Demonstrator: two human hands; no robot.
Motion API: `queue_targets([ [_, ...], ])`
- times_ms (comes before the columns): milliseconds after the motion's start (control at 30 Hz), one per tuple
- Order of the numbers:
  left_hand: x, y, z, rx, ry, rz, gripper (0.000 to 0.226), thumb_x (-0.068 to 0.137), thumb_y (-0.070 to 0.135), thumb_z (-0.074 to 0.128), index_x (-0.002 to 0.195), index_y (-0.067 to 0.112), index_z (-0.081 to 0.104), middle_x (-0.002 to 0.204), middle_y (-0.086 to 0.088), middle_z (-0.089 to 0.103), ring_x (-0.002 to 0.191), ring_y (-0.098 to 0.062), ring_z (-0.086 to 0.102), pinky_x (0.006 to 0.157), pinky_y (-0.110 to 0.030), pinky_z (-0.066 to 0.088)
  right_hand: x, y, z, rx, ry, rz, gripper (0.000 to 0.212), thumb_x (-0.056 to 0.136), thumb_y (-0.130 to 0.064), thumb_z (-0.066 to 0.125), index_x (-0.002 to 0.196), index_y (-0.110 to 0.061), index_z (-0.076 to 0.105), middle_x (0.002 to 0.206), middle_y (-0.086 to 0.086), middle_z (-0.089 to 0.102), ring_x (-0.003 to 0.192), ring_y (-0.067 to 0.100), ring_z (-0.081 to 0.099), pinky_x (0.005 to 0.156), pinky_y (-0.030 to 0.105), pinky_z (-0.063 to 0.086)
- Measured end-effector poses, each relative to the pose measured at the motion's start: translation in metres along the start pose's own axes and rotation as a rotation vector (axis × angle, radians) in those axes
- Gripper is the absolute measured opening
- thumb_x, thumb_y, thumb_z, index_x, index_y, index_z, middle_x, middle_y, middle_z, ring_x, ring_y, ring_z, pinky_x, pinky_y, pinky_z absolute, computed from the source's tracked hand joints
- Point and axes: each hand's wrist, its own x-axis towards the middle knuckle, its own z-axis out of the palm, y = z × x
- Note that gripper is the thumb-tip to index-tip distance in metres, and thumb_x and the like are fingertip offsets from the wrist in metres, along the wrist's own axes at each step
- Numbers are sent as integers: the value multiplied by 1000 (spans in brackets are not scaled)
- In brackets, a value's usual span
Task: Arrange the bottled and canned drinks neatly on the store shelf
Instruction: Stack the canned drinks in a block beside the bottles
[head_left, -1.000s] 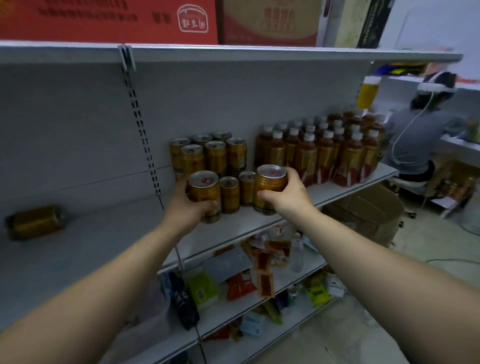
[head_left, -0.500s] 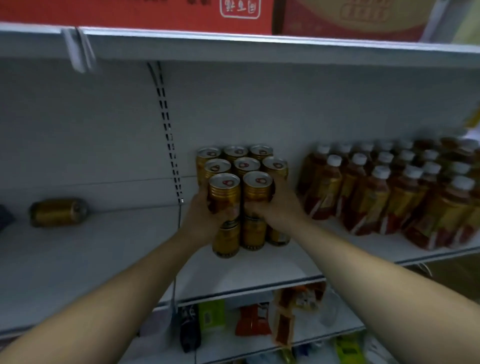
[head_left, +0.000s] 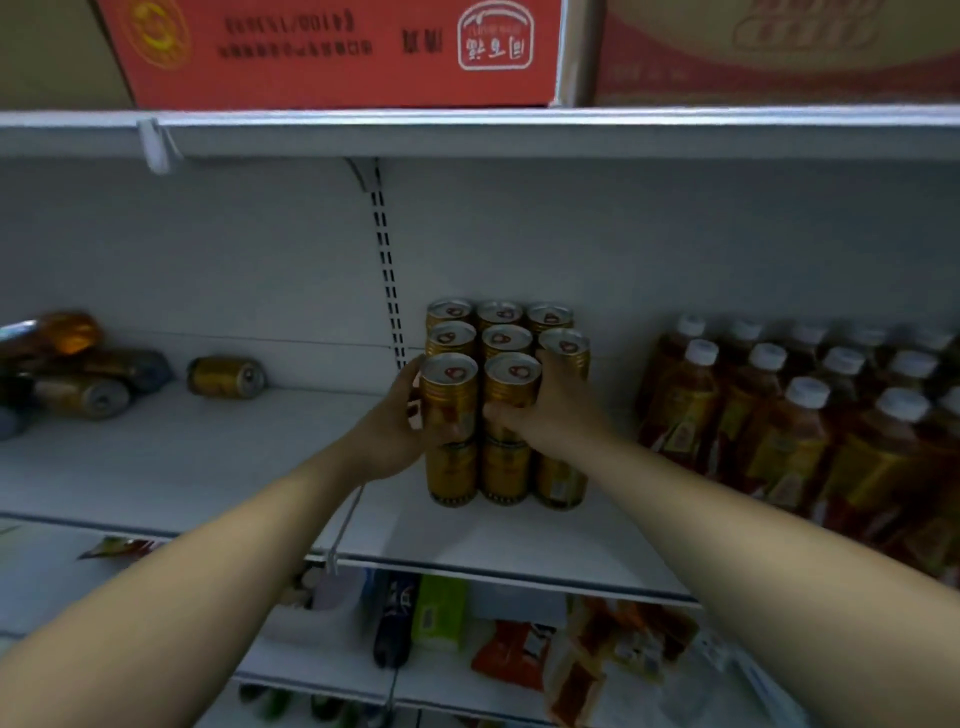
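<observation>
On the white shelf (head_left: 208, 467), just right of the slotted upright, a block of cans (head_left: 501, 332) stands two layers high. Each can has a gold body, a ribbed band under the rim and a silver lid with a small red mark at the pull tab. The left hand (head_left: 392, 421) grips the front-left can (head_left: 448, 395) of the top layer, fingers curled round its side. The right hand (head_left: 550, 410) wraps the front-middle can (head_left: 511, 387) touching it. Both cans are upright, directly above the bottom row (head_left: 504, 473), whose three cans stand close together; the hands hide the joints, so I cannot tell whether the held cans are fully seated. To the right stand brown bottles (head_left: 779, 415) with white caps in rows. Well to the left a loose can (head_left: 226, 376) lies on its side, near a heap of cans (head_left: 78, 384) at the shelf's far end. A red carton (head_left: 337, 52) sits on the shelf above.
</observation>
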Motion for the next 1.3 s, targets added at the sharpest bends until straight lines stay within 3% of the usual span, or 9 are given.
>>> queue_targets([
  [100,-7,-1,-28,175,27,-58,94,81,42,68,150,33,5,152,-2,29,138,-20,31,103,-31,35,5,-24,-15,-158,53,-89,96,62,-80,53,142,-32,34,145,-4,44,131,20,45,104,42,41],
  [200,-20,-5,-59,371,29,-87,88,82,48,66,149,35,11,156,0,24,140,-19,29,111,-33,30,9,-58,-21,-271,-80,-125,82,80,-69,55,146,-26,32,148,-2,40,131,22,43,97,31,35],
  [300,-39,-16,-92,512,4,-119,83,85,49,62,150,33,13,158,1,16,142,-21,24,112,-33,24,20,-95,-2,-296,-172,-191,73,83,-62,57,142,-24,39,143,1,46,123,22,49,95,31,42],
  [467,-85,-56,-166,657,14,-157,78,87,47,60,150,29,17,158,1,14,140,-21,28,109,-31,29,37,-174,71,-321,-308,-215,85,85,-65,54,151,-21,23,155,3,28,136,23,36,106,31,33],
  [867,-167,-190,-362,668,131,-408,74,87,47,59,148,21,26,154,-3,26,137,-21,33,109,-32,31,64,-355,268,-255,-414,-354,79,85,-61,58,147,-20,32,149,5,37,127,25,45,95,32,42],
  [967,-167,-218,-396,606,190,-462,76,85,48,61,147,21,27,153,-4,28,131,-22,42,107,-33,35,82,-376,307,-301,-444,-384,67,85,-59,59,136,-19,43,137,7,49,112,23,51,84,33,43],
  [1067,-154,-244,-420,590,231,-498,74,85,47,62,147,21,29,151,-5,30,131,-22,41,106,-32,34,108,-388,345,-319,-467,-400,66,85,-57,59,135,-17,45,136,8,50,117,25,51,89,34,44],
  [1167,-130,-271,-433,581,234,-520,72,86,46,61,147,23,29,151,-4,30,132,-22,39,105,-31,34,138,-394,384,-341,-476,-412,63,81,-61,58,127,-19,50,128,6,55,108,23,54,81,33,43],
  [1300,-91,-299,-446,538,283,-556,72,85,44,63,146,25,30,145,-4,37,126,-22,45,100,-31,38,179,-394,434,-407,-507,-397,70,77,-64,58,131,-21,49,131,5,54,114,25,54,94,41,46],
])
